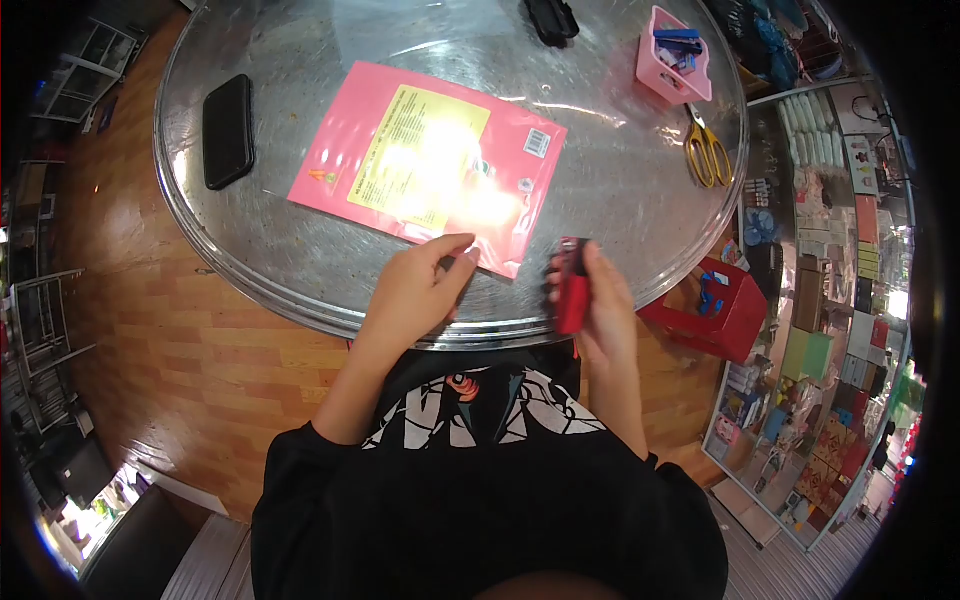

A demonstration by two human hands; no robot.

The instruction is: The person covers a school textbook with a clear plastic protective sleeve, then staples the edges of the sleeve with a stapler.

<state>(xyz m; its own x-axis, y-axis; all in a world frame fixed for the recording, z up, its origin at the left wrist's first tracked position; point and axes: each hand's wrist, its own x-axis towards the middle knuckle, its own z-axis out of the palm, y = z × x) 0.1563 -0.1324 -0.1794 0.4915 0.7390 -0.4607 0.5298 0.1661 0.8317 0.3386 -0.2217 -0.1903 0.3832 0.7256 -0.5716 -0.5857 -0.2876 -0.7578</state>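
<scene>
A pink packet [335, 140] with a yellow printed label and a barcode lies flat and slanted on the round metal table [300, 262]. At its near edge is my left hand [425, 285], thumb and index finger slightly apart over the packet's lower side, other fingers curled under. I cannot see whether those hidden fingers touch the packet. My right hand [605, 300] grips a small red and black tool that looks like a stapler [571, 295], held upright near the table's front rim, right of the packet. Its fingers are slightly blurred.
A black phone [229, 132] lies at the left. At the right are yellow-handled scissors [707, 155] and a pink basket [672, 80] of small items. A black object [553, 20] sits at the far edge. A red stool [735, 320] and glass display shelves [830, 330] stand right.
</scene>
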